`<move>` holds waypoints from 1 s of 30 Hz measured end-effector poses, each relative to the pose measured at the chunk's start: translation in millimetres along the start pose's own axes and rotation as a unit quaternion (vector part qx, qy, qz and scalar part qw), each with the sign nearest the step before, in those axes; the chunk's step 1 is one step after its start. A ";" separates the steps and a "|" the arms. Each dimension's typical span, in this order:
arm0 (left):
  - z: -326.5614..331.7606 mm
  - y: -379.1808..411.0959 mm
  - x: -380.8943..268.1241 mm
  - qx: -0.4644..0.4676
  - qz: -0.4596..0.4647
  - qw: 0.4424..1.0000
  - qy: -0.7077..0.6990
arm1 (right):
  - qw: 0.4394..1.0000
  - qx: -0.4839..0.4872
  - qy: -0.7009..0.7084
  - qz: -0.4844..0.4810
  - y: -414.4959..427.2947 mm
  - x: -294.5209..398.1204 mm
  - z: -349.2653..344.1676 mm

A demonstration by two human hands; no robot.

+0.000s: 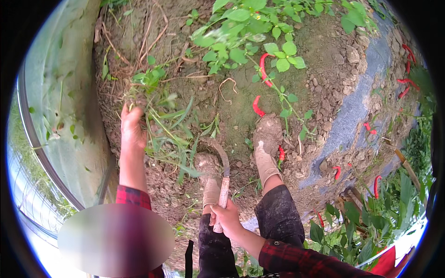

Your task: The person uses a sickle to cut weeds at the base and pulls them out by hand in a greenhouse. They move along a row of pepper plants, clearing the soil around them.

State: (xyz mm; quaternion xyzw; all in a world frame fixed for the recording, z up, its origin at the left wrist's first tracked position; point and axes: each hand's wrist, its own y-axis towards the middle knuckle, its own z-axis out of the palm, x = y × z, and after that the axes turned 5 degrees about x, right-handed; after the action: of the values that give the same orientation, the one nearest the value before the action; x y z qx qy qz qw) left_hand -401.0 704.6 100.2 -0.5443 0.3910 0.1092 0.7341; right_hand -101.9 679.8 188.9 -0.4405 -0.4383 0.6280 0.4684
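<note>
My left hand (133,127) is closed around a clump of pulled green weeds (170,133), at the left near the plastic sheeting. Their long leaves hang toward my feet, and some soil and roots show above the fist. In my right hand (227,217) is a sickle, gripped by its pale, worn handle (224,194). Its curved, dirt-coated blade (222,158) points away from me, beside my left shoe (207,170). My right shoe (268,142), caked in mud, stands on the soil to the right of the blade.
Leafy weeds (247,27) grow ahead. Red chili peppers (265,69) lie scattered on the soil. Torn grey mulch film (351,111) runs along the right, bordered by pepper plants (375,219). A greenhouse's plastic wall (66,114) rises at the left.
</note>
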 end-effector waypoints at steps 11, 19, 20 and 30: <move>178.2 38.4 45.0 0.302 0.170 0.262 0.901 | 0.996 0.040 0.080 -0.007 -6.3 11.5 11.4; 208.0 118.8 22.6 0.161 0.207 0.216 0.941 | 0.982 0.086 0.167 -0.021 -12.4 31.3 15.1; 201.3 120.5 25.2 0.153 0.228 0.228 0.934 | 0.980 0.093 0.172 -0.025 -13.5 33.9 15.5; 102.3 35.9 43.8 0.329 0.040 0.241 0.912 | 0.977 0.088 0.193 -0.037 -10.6 37.7 14.9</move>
State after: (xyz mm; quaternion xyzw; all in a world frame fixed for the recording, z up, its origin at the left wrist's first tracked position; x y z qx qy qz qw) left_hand -346.1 797.3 54.6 0.0269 0.8217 -0.5693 -0.0048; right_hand -120.7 716.4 197.2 -0.4942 -0.2989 0.5493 0.6039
